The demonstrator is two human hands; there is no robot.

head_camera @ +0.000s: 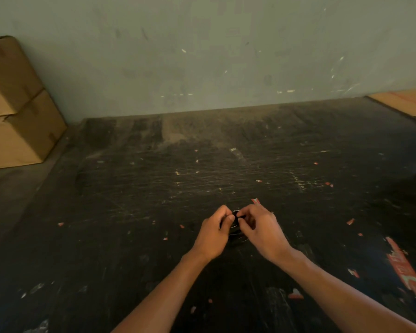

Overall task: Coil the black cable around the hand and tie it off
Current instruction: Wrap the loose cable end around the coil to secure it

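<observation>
A small bundle of black cable [235, 230] is pinched between both of my hands, low in the middle of the view, just above the dark table [154, 188]. My left hand [213, 233] grips its left side with thumb and curled fingers. My right hand [259, 228] holds the right side, fingertips closed on a strand at the top of the bundle. A few thin loops show below my fingers. Most of the cable is hidden by my hands and hard to tell from the dark surface.
Two stacked cardboard boxes [15, 106] stand at the far left against the grey-green wall. A flat cardboard sheet [406, 102] lies at the far right corner. Small red paper scraps and a torn red label [404, 267] dot the scratched tabletop.
</observation>
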